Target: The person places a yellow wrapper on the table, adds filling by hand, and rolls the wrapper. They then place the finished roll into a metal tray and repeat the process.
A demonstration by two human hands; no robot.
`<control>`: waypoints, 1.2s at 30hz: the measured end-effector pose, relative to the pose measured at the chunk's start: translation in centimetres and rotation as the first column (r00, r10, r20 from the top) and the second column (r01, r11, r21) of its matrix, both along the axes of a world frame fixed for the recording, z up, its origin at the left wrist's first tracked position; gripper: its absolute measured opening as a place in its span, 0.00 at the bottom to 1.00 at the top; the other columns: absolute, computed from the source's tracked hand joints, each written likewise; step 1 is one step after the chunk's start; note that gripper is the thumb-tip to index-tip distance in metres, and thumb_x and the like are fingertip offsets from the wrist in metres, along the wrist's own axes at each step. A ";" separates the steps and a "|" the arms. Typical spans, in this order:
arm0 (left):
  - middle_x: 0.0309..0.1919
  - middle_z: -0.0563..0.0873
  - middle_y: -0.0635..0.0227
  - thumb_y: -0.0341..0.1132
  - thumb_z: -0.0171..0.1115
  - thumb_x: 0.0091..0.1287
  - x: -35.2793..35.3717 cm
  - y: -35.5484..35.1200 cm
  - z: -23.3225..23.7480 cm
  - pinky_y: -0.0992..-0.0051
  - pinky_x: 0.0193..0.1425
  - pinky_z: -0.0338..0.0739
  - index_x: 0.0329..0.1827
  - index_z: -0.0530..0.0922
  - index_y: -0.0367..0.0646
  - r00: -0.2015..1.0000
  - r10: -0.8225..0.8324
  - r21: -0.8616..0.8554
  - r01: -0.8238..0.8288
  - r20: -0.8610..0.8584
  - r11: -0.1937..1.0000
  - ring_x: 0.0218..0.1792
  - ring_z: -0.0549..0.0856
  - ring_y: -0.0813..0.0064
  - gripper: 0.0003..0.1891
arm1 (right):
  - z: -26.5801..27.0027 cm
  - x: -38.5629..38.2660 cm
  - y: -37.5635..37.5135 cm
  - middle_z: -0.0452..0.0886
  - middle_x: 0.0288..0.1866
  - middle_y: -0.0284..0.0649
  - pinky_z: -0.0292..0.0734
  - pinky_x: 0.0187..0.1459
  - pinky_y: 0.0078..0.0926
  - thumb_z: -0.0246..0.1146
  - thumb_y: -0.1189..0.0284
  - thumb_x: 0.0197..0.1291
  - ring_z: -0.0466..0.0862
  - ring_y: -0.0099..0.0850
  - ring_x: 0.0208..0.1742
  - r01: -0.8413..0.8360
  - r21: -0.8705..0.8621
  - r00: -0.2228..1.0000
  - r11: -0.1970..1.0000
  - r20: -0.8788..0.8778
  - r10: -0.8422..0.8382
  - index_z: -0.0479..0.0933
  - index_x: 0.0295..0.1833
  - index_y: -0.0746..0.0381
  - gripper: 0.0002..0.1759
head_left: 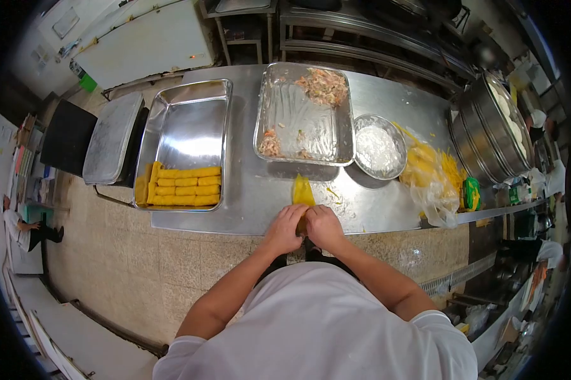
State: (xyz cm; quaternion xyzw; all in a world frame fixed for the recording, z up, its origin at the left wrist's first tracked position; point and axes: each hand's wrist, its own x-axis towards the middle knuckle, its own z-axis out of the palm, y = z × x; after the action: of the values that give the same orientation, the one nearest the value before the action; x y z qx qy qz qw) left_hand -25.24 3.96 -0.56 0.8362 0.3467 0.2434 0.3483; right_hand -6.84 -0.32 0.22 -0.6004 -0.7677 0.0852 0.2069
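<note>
A steel worktop (242, 190) crosses the kitchen. At its near edge, the left hand (283, 229) and right hand (324, 227) meet, fingers curled over a yellow wrapper (303, 190). Beyond it sits a tray (282, 120) with filling (323, 86), beside a bowl (381, 177); rolls (185, 189) lie in the left-hand tray (193, 133).

Person's left forearm (244, 272) is slanting up from lower left of frame, right forearm (374, 272) from lower right. Elbows are bending outward, wrists angling inward. Left hand (284, 229) and right hand (324, 228) are meeting just below frame centre, backs facing up, fingers curling, thumbs mostly hiding underneath.
</note>
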 end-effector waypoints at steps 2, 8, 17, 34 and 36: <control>0.70 0.83 0.51 0.31 0.78 0.56 -0.3 0.7 0.4 0.53 0.81 0.72 0.81 0.71 0.39 0.992 -0.071 0.062 0.077 -0.106 0.995 0.75 0.78 0.49 0.45 | 0.6 0.3 0.0 0.89 0.44 0.46 0.82 0.56 0.44 0.74 0.74 0.54 0.88 0.47 0.49 -0.032 0.004 0.999 0.999 0.022 0.032 0.84 0.47 0.65 0.14; 0.72 0.82 0.51 0.36 0.79 0.61 -1.1 1.8 -0.2 0.53 0.84 0.67 0.83 0.69 0.39 0.962 -0.175 0.048 0.189 -0.212 0.981 0.77 0.77 0.50 0.45 | 1.8 1.5 -0.8 0.89 0.49 0.50 0.83 0.59 0.45 0.70 0.76 0.60 0.89 0.49 0.52 -0.032 0.050 0.995 0.998 -0.088 0.036 0.85 0.50 0.66 0.12; 0.77 0.78 0.48 0.36 0.84 0.60 -1.4 0.9 -0.4 0.53 0.84 0.70 0.81 0.70 0.38 0.994 -0.088 0.007 0.088 -0.065 0.996 0.78 0.76 0.45 0.46 | 0.0 1.9 -1.0 0.89 0.53 0.54 0.86 0.57 0.49 0.71 0.83 0.56 0.89 0.54 0.54 0.249 0.023 0.897 0.968 -0.381 -0.222 0.83 0.43 0.65 0.09; 0.72 0.82 0.53 0.45 0.85 0.58 0.0 1.7 1.7 0.52 0.83 0.67 0.84 0.68 0.41 0.960 -0.150 0.032 0.162 -0.238 0.986 0.76 0.76 0.49 0.51 | 1.4 4.4 0.2 0.87 0.59 0.55 0.81 0.69 0.45 0.73 0.76 0.54 0.86 0.51 0.64 -0.194 -0.143 0.979 0.970 -0.086 0.183 0.83 0.57 0.69 0.23; 0.72 0.82 0.54 0.45 0.86 0.57 -0.3 1.5 1.5 0.52 0.82 0.67 0.84 0.68 0.42 0.959 -0.159 0.060 0.177 -0.236 0.982 0.76 0.76 0.50 0.52 | 2.9 5.6 -0.4 0.84 0.65 0.55 0.79 0.72 0.46 0.74 0.74 0.54 0.83 0.52 0.68 -0.229 -0.171 0.969 0.958 -0.130 0.208 0.81 0.63 0.68 0.29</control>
State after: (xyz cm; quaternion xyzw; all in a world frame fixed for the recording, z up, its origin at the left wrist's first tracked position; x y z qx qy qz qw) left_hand -25.55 5.42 0.89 0.8985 0.3023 0.1281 0.2914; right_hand -1.28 -0.77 3.08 -0.5229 -0.8055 0.2114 0.1819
